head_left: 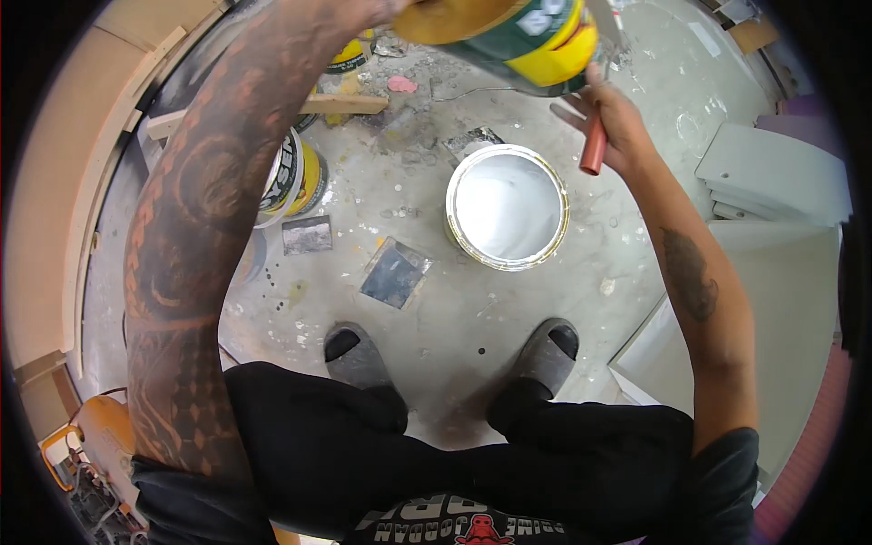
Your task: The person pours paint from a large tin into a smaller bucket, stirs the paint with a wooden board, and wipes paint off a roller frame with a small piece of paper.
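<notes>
A green and yellow paint can (545,59) is held up, tilted on its side, at the top of the view. My left hand (377,9) grips its left end; the fingers run out of the picture. My right hand (616,118) is beside the can's other end with a scraper, whose reddish-brown handle (592,145) points down from the palm. A grey blade shows at the top, partly blurred. Some fingers of that hand stretch out under the can. Below and between my arms, an open bucket of white paint (509,204) stands on the floor.
Another yellow and green bucket (304,182) stands left, partly behind my left arm, near a wooden strip (350,104). Dark square pads (392,274) lie on the stained concrete floor. White panels (772,173) and a white box-like piece (772,300) are right. My feet flank the near floor.
</notes>
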Available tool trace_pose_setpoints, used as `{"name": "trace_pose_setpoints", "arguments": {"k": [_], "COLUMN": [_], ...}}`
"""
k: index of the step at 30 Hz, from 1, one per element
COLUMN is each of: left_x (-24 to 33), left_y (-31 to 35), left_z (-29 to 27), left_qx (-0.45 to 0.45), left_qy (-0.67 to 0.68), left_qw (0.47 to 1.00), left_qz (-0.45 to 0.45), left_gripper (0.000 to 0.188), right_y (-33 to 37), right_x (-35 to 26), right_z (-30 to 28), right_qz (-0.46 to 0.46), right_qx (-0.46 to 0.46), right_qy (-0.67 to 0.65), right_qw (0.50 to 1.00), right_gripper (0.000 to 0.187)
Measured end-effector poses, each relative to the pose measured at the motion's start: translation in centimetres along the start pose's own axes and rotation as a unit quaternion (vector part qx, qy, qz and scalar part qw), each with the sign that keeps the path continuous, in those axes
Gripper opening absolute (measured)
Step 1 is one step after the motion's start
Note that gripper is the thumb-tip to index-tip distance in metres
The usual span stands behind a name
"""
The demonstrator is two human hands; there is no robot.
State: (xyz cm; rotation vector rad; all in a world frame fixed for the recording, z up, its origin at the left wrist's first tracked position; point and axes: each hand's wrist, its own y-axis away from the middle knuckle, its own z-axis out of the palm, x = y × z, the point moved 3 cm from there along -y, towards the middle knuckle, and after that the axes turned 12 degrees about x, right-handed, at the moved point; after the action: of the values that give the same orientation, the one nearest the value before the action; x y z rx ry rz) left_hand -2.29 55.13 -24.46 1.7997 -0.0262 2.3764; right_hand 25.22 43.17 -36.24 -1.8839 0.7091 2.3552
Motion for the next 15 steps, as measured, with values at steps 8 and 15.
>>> {"name": "trace_pose_setpoints", "arguments": {"k": [8, 15], "left_x": [-5.2, -8.5], "left_y": [2.7, 6.9], "left_z": [8.3, 12.7], "left_qx": [-0.011, -0.097], "left_qy": [0.276, 0.180], "left_qw": [0.936, 0.940], "left_qz": [-0.220, -0.272], "left_gripper": [0.010, 0.008], "right_y": [-1.5, 1.1], "right_x": [-7.4, -11.3], "right_z": [-9.4, -15.6], "right_qz": [-0.112, -0.058], "right_qx": [0.122, 0.198], "right_qy": [-0.012, 0.035], "right_qw": [0.986, 0.978], "right_gripper": [0.033, 0.032]}}
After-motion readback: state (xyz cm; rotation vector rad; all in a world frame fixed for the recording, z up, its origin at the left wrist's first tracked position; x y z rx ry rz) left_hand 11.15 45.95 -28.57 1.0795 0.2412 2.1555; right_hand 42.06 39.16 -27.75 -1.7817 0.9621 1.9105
